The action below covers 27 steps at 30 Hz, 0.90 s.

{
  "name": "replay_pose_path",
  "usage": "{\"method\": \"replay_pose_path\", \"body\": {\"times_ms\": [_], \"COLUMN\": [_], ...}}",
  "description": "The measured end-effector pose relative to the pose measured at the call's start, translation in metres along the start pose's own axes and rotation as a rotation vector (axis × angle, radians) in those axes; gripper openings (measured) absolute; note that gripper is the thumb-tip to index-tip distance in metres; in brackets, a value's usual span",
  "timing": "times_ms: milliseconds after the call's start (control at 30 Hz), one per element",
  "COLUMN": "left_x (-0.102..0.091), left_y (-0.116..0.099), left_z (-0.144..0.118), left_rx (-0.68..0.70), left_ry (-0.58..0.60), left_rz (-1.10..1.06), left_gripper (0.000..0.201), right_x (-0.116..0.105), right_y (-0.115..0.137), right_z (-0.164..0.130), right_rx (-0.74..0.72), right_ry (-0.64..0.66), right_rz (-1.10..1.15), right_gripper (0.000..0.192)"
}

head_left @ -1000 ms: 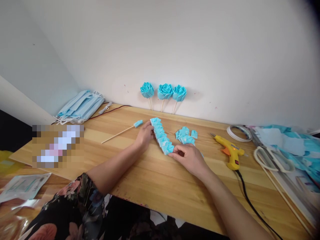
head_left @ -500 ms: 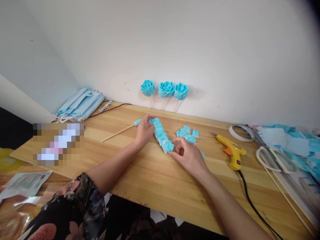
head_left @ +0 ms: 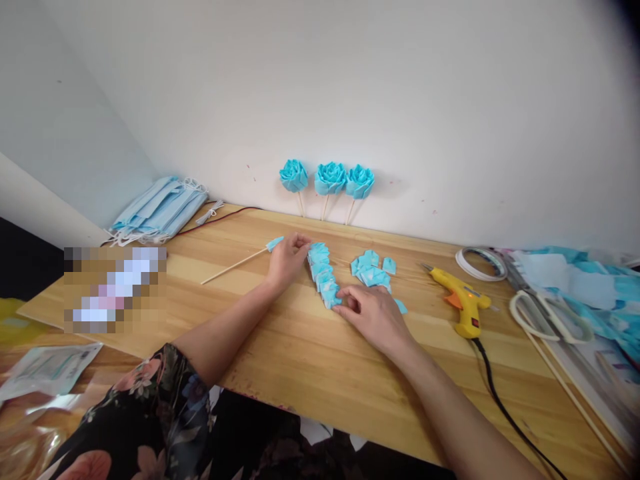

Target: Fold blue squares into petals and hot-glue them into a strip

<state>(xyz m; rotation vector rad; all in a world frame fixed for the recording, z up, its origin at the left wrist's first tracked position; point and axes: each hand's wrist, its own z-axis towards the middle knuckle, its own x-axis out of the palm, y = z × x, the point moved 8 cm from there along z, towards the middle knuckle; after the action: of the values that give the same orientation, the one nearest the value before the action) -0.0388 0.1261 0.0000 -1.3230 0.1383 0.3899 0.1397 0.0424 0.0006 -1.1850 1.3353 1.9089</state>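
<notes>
A row of folded blue petals (head_left: 323,274) lies on the wooden bench (head_left: 310,360), running from the left hand (head_left: 286,257) down to the right hand (head_left: 371,319). The left hand pinches the far end of the row with curled fingers; the right hand lies loosely open, fingertips touching the near end. Just left lies a stick (head_left: 240,260) with a blue tip. Loose blue pieces (head_left: 371,268) sit to the right, a yellow glue gun (head_left: 463,303) beyond them. Three blue paper roses (head_left: 327,180) lean against the wall.
</notes>
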Motion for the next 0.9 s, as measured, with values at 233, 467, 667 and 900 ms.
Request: {"method": "replay_pose_path", "body": {"times_ms": [233, 467, 667, 900], "left_x": [-0.005, 0.024, 0.022, 0.031], "left_y": [-0.038, -0.075, -0.059, -0.038], "left_z": [-0.011, -0.058, -0.079, -0.095], "left_rx": [0.288, 0.409, 0.349, 0.422], "left_ry": [-0.013, 0.668, 0.745, 0.782], "left_rz": [0.165, 0.512, 0.469, 0.558], "left_gripper": [0.028, 0.03, 0.033, 0.034], "right_x": [0.002, 0.002, 0.0, 0.003], "right_y": [-0.002, -0.003, -0.001, -0.002], "right_z": [0.0, -0.001, -0.001, -0.001], "right_rx": [0.011, 0.013, 0.002, 0.001], "right_ry": [0.0, 0.004, -0.005, -0.01], "right_rz": [-0.012, 0.007, -0.003, -0.019], "right_gripper": [0.008, 0.01, 0.011, 0.011]}}
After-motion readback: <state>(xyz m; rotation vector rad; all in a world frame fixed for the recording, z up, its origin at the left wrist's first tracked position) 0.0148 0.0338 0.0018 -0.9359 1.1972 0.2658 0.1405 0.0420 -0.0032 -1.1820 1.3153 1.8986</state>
